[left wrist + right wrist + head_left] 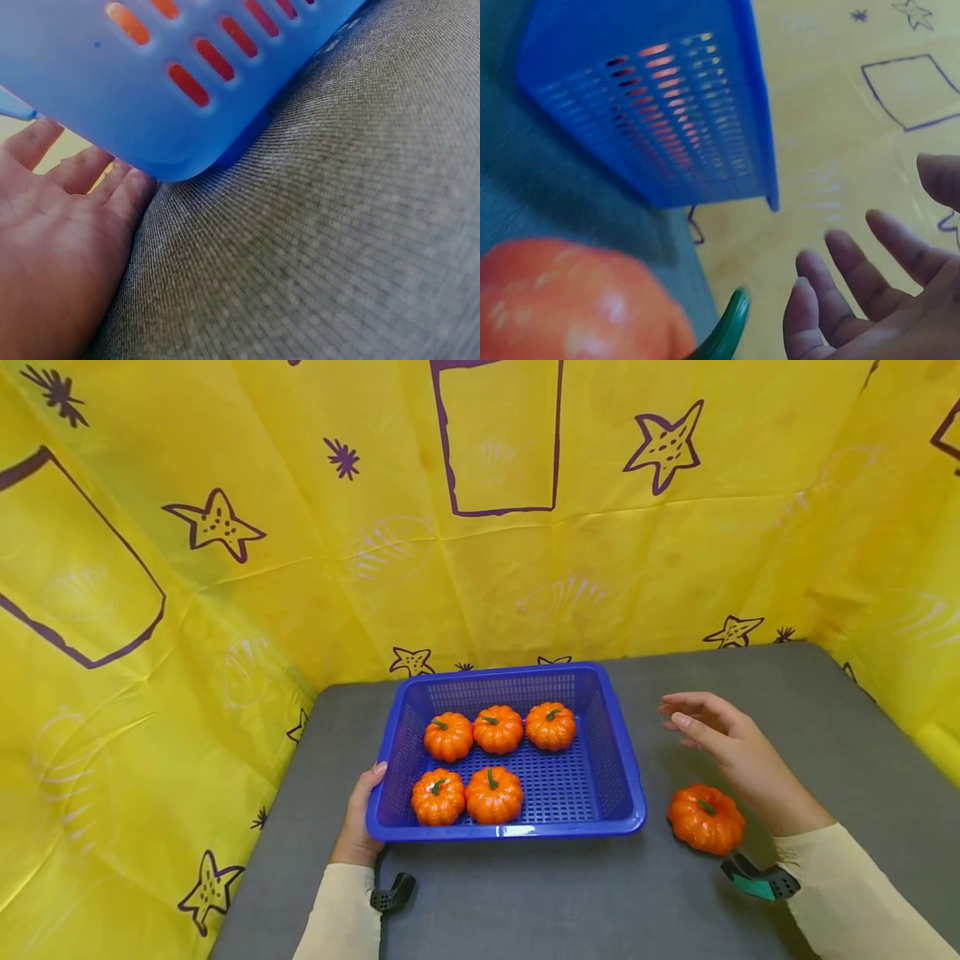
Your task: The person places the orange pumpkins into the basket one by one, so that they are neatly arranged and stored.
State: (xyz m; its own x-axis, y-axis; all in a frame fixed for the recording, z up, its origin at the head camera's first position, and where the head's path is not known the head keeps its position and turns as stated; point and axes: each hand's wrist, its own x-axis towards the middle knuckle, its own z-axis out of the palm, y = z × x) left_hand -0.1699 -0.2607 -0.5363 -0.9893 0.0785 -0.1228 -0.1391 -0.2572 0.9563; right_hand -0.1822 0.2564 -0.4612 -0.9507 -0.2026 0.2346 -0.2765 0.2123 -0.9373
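A blue plastic basket with slotted sides stands on the table, several small orange pumpkins inside, among them one at the back right and one at the front left. My left hand grips the basket's left side, thumb on the rim; in the left wrist view its fingers reach along the outer wall. To the right of the basket, my right hand is in the air with fingers loosely bent, touching nothing. Just below it, another orange pumpkin with a green stem lies on the table.
A grey cloth-covered table carries everything. Yellow sheeting with starfish and jar drawings hangs behind the table and along its left and right sides. Dark bands sit at both wrists.
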